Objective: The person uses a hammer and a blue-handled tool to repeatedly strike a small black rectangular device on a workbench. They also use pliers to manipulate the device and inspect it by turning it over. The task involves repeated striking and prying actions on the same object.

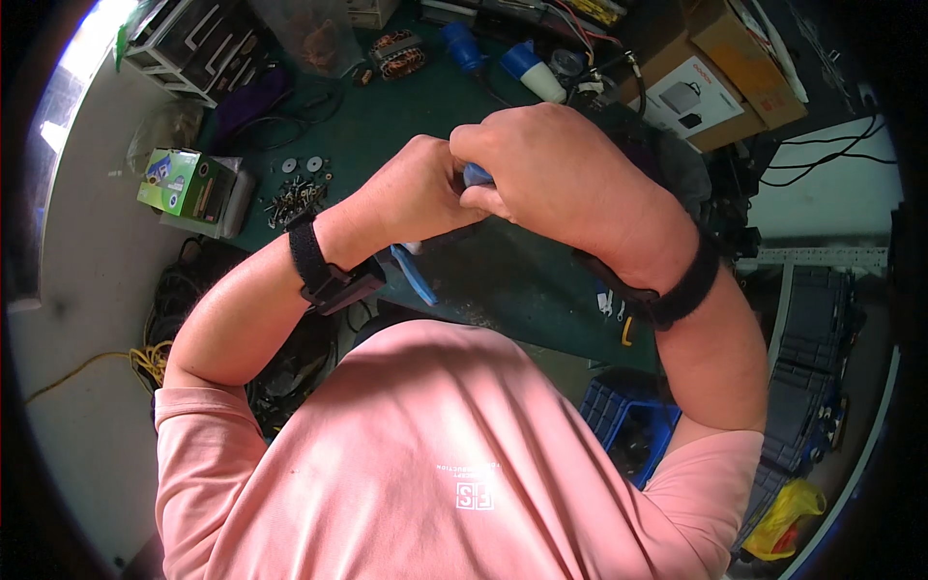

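Observation:
Over the green work table (367,121), my two hands meet, both closed. My right hand (556,164) grips a blue, rounded piece (476,175); only a small part of it shows between the fingers, so its kind is unclear. My left hand (418,193) is curled against the right one, its fingers mostly turned away. Whatever lies inside it is hidden. Below the left wrist, a curved light-blue strip (414,276), perhaps a tool handle, shows above the table. A pile of small screws (293,200) lies left of the left hand, with flat washers (314,164) beside it.
Behind my hands are a copper-wound coil (397,55), blue industrial plugs (532,73) and cables. A drawer unit (193,48) and green box (186,184) stand left, a cardboard box (710,87) right. Blue crates (652,420) sit below the table's near edge.

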